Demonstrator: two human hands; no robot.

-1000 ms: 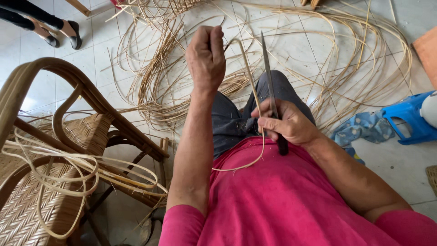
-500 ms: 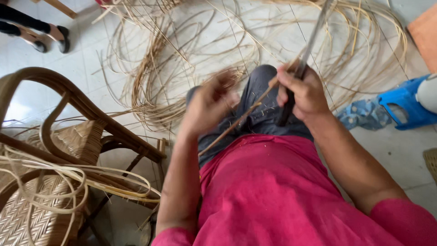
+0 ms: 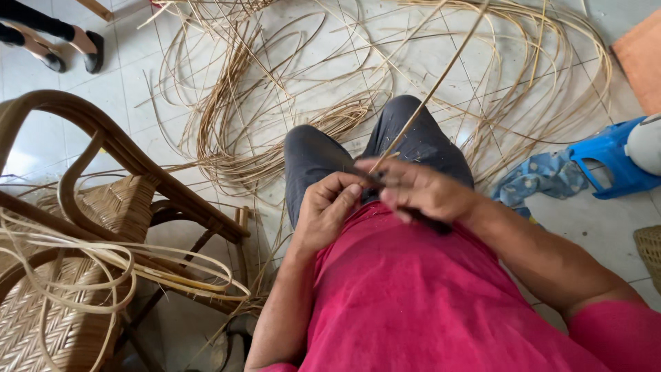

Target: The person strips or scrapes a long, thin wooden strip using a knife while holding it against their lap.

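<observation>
Our left hand (image 3: 329, 210) is curled into a loose fist just above our chest, thumb up against the fingers. Our right hand (image 3: 420, 193) sits just beside it, fingers closed and touching its knuckles. Both forearms are bare and bent inward, elbows out.

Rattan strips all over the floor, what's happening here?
A seated person in a pink shirt works a long rattan strip over their lap. The left hand pinches its near end, while the right hand grips a dark-handled knife against it. Loose rattan coils cover the tiles, and a woven rattan chair stands to the left.
</observation>
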